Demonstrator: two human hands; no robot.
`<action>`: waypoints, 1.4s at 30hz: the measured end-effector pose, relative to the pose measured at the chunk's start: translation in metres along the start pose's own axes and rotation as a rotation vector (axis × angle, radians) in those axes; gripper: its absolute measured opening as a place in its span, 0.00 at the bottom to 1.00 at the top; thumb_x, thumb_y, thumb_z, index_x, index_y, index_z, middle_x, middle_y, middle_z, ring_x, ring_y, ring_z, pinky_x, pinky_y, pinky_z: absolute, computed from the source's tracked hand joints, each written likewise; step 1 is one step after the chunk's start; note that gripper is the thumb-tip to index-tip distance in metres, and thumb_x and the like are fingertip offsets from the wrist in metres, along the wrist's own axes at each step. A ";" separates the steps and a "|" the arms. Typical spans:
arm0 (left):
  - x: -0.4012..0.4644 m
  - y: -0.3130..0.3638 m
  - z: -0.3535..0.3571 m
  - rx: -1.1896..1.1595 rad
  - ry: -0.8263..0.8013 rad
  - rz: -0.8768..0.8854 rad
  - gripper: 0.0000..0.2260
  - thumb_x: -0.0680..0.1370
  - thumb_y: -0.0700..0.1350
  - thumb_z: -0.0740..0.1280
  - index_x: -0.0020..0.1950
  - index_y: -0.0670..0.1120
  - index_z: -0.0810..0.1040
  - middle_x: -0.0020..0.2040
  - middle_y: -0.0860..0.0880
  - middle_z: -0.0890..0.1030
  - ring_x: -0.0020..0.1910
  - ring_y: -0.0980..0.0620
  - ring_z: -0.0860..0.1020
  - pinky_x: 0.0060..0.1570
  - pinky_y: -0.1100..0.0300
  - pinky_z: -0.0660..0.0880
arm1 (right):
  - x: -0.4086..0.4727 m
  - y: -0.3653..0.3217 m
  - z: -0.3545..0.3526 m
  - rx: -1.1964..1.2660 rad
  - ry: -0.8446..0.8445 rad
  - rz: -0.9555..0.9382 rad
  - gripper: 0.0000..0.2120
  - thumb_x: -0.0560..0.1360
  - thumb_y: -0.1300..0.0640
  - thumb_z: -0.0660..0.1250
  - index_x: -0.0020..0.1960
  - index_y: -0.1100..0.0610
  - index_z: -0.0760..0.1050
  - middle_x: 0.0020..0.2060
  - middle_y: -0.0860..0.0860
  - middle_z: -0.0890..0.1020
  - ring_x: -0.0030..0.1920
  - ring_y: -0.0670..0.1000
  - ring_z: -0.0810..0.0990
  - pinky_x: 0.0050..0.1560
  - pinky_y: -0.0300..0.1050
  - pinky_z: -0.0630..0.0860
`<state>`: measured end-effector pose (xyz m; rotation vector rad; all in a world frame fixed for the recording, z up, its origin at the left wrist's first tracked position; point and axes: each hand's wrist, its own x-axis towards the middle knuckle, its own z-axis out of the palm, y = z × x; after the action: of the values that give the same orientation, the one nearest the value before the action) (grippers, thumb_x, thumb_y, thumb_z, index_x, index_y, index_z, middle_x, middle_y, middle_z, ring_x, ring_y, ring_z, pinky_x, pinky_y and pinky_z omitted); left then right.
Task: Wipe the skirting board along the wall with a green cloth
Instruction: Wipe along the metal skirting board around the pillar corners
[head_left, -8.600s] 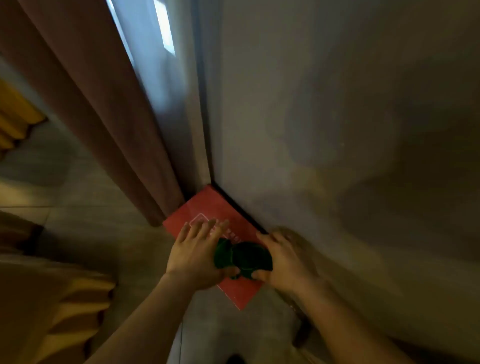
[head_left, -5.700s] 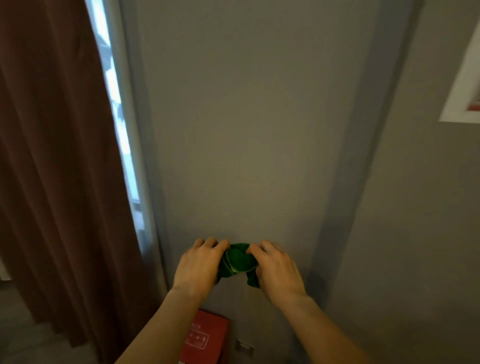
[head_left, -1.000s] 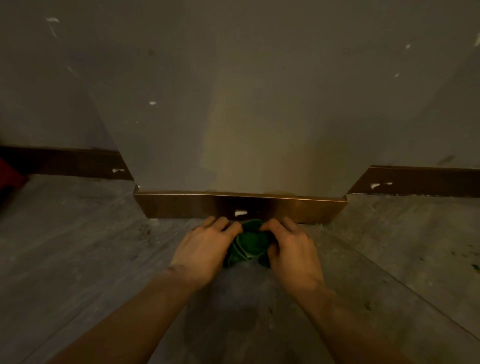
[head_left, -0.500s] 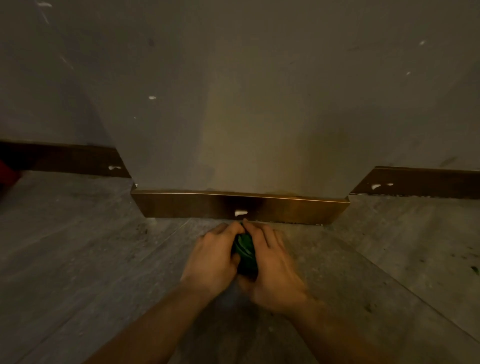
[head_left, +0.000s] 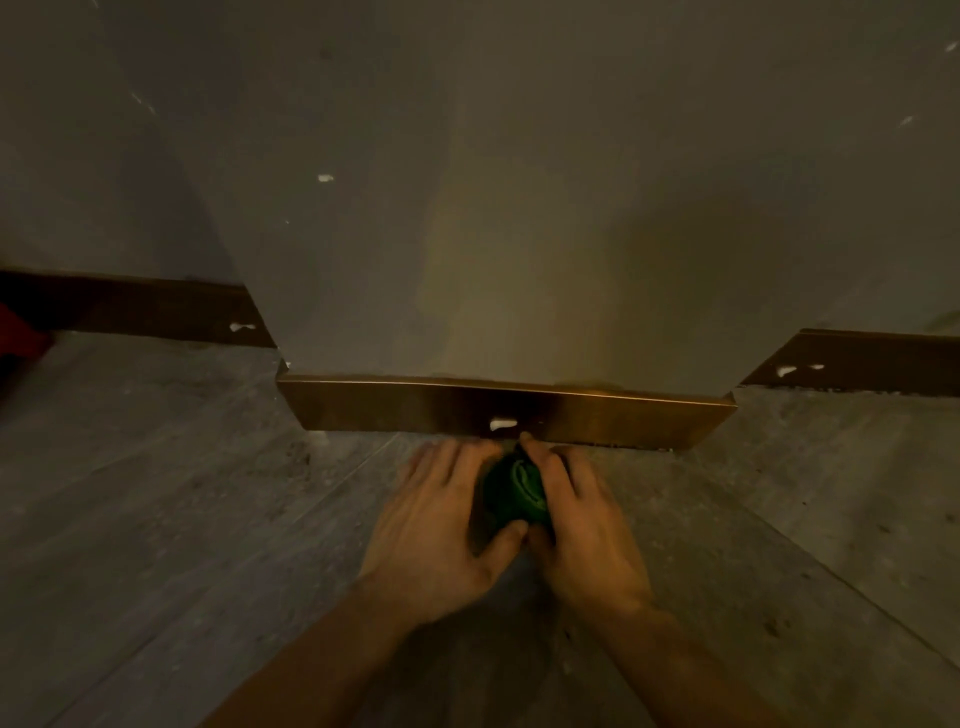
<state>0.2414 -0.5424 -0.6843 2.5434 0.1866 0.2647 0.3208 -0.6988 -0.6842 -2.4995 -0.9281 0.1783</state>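
Note:
A bunched green cloth (head_left: 514, 491) sits low over the grey floor, squeezed between my two hands. My left hand (head_left: 441, 525) cups it from the left with the thumb underneath. My right hand (head_left: 582, 519) grips it from the right, its forefinger tip close to the board. The brown skirting board (head_left: 415, 408) runs along the foot of a projecting grey wall section just beyond my fingers. A white paint blotch (head_left: 503, 424) marks the board right above the cloth. Most of the cloth is hidden by my fingers.
More dark skirting board runs along the recessed wall at left (head_left: 156, 312) and at right (head_left: 872, 364), each with white specks. A red object (head_left: 18, 332) shows at the far left edge. The floor (head_left: 182, 519) is grey and dusty.
Over the last second my hands closed together around the cloth, then shifted slightly right and forward toward the board. Earlier I stood by a curtain and a red box, holding the cloth.

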 end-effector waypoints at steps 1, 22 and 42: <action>-0.003 -0.006 0.002 0.099 0.014 0.016 0.31 0.75 0.70 0.61 0.73 0.56 0.63 0.68 0.56 0.71 0.69 0.55 0.68 0.74 0.46 0.62 | 0.000 0.002 0.000 -0.013 -0.001 0.008 0.44 0.71 0.62 0.71 0.77 0.44 0.49 0.68 0.51 0.64 0.66 0.54 0.68 0.62 0.53 0.74; -0.019 -0.054 0.041 0.339 -0.153 -0.169 0.51 0.69 0.82 0.50 0.83 0.51 0.49 0.83 0.43 0.47 0.81 0.41 0.41 0.76 0.32 0.48 | 0.007 -0.006 0.013 -0.263 -0.114 0.019 0.37 0.70 0.36 0.63 0.73 0.43 0.51 0.71 0.51 0.61 0.67 0.57 0.62 0.61 0.57 0.73; -0.019 -0.051 0.039 0.337 -0.174 -0.176 0.53 0.69 0.83 0.48 0.82 0.49 0.48 0.83 0.42 0.44 0.80 0.41 0.38 0.77 0.34 0.46 | 0.046 -0.033 -0.007 -0.322 -0.094 -0.295 0.39 0.62 0.57 0.80 0.65 0.50 0.60 0.69 0.58 0.59 0.60 0.64 0.72 0.47 0.59 0.81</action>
<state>0.2274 -0.5243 -0.7470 2.8417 0.4155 -0.0636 0.3384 -0.6497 -0.6609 -2.6144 -1.4512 0.0537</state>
